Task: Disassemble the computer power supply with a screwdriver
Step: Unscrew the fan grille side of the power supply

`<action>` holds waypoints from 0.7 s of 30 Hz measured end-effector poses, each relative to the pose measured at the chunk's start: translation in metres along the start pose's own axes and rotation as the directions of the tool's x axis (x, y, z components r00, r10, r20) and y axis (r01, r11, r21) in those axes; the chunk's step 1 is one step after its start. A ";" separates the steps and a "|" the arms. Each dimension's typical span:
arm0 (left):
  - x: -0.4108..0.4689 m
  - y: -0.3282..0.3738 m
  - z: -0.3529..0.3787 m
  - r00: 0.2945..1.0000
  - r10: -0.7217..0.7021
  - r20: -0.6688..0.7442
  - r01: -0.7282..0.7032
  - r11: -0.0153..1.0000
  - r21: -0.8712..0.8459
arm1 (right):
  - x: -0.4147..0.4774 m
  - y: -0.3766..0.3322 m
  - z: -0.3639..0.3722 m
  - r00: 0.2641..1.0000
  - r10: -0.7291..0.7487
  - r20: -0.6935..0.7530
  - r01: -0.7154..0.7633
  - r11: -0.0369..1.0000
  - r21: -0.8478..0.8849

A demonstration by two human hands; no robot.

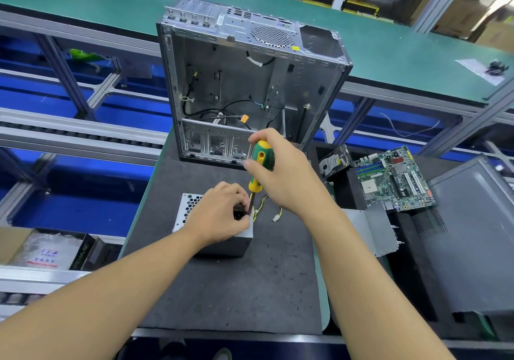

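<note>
A grey metal power supply [189, 209] with a honeycomb vent sits on the dark mat [228, 284] in the middle of the bench. My left hand [222, 212] rests on its top, fingers pinched around the screwdriver's shaft near the tip. My right hand [283, 170] grips the green and yellow handle of the screwdriver [257, 176], which stands nearly upright over the supply's right top edge. Yellow and black wires with a white plug [275, 217] trail out to the right of the supply. The tip and the screw are hidden by my fingers.
An empty open computer case [250, 81] stands just behind the supply. To the right lie a hard drive [333, 160], a green motherboard [392, 178], a grey metal bracket [372, 229] and a grey side panel [472, 234]. A box [50, 248] sits lower left, below the bench.
</note>
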State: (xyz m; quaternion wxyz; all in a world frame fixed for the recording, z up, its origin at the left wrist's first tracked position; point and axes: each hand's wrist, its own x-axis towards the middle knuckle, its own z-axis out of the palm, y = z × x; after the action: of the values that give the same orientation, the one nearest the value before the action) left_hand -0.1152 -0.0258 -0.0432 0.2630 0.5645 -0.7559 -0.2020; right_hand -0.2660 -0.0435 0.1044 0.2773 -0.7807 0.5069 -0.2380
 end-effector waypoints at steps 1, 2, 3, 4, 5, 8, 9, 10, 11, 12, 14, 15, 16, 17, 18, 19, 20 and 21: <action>0.000 0.000 0.000 1.000 0.001 0.004 -0.001 1.000 0.007 | 0.000 0.001 0.000 1.000 -0.012 0.007 0.013 1.000 -0.012; 0.000 0.000 0.000 1.000 0.002 0.006 -0.002 1.000 0.016 | -0.001 0.001 0.000 1.000 -0.026 0.006 0.026 1.000 -0.011; 0.001 0.000 0.000 1.000 0.006 0.003 -0.006 1.000 0.020 | -0.001 0.002 0.000 0.999 -0.039 -0.001 0.039 0.999 -0.004; 0.001 0.000 0.000 1.000 0.006 0.003 -0.006 1.000 0.021 | -0.001 0.003 0.000 0.999 -0.050 -0.013 0.050 0.999 0.008; 0.001 0.001 -0.001 1.000 0.005 0.003 -0.005 1.000 0.019 | -0.002 0.003 0.000 0.998 -0.058 -0.032 0.058 0.998 0.027; 0.001 0.001 0.000 1.000 -0.004 0.015 0.004 1.000 0.013 | -0.001 0.002 0.000 0.989 -0.066 -0.131 0.081 0.991 0.109; 0.001 0.001 0.000 1.000 -0.010 0.011 0.010 1.000 -0.007 | 0.000 0.002 0.000 0.984 -0.058 -0.171 0.084 0.986 0.147; 0.000 0.001 0.001 1.000 -0.029 0.000 0.029 0.998 -0.047 | 0.001 0.002 -0.002 0.976 -0.047 -0.212 0.089 0.978 0.190; 0.000 0.000 0.001 0.999 -0.054 -0.008 0.053 0.992 -0.111 | 0.002 0.004 -0.003 0.967 -0.037 -0.253 0.096 0.969 0.226; 0.000 -0.001 0.000 0.995 -0.096 -0.005 0.093 0.978 -0.188 | 0.003 0.007 -0.005 0.957 -0.029 -0.290 0.105 0.963 0.248; 0.001 -0.003 -0.004 0.978 -0.204 0.041 0.206 0.916 -0.344 | 0.005 0.015 -0.007 0.951 -0.013 -0.310 0.103 0.955 0.278; 0.003 -0.003 -0.006 0.967 -0.247 0.065 0.252 0.875 -0.412 | 0.005 0.020 -0.008 0.957 -0.009 -0.289 0.097 0.953 0.289; 0.005 -0.003 -0.009 0.959 -0.274 0.068 0.273 0.840 -0.470 | 0.004 0.025 -0.007 0.966 -0.022 -0.258 0.097 0.955 0.281; 0.008 -0.001 -0.012 0.955 -0.294 0.051 0.275 0.802 -0.530 | 0.003 0.030 -0.006 0.974 -0.051 -0.221 0.108 0.962 0.252; 0.011 0.002 -0.014 0.949 -0.312 0.034 0.270 0.756 -0.597 | 0.003 0.036 -0.003 0.981 -0.088 -0.175 0.124 0.971 0.205; 0.014 0.007 -0.018 0.943 -0.331 0.030 0.266 0.699 -0.664 | 0.002 0.041 0.000 0.986 -0.119 -0.114 0.136 0.979 0.155; 0.018 0.012 -0.020 0.938 -0.344 0.046 0.266 0.627 -0.732 | 0.001 0.047 0.003 0.990 -0.133 -0.042 0.137 0.985 0.108; 0.020 0.017 -0.022 0.931 -0.354 0.089 0.275 0.519 -0.809 | 0.001 0.052 0.008 0.992 -0.124 0.027 0.121 0.990 0.070</action>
State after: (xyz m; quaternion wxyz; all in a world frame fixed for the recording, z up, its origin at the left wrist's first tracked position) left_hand -0.1185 -0.0409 -0.0121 0.4826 0.5167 -0.4526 -0.5434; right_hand -0.2951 -0.0603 0.0635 0.2964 -0.8042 0.4452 -0.2593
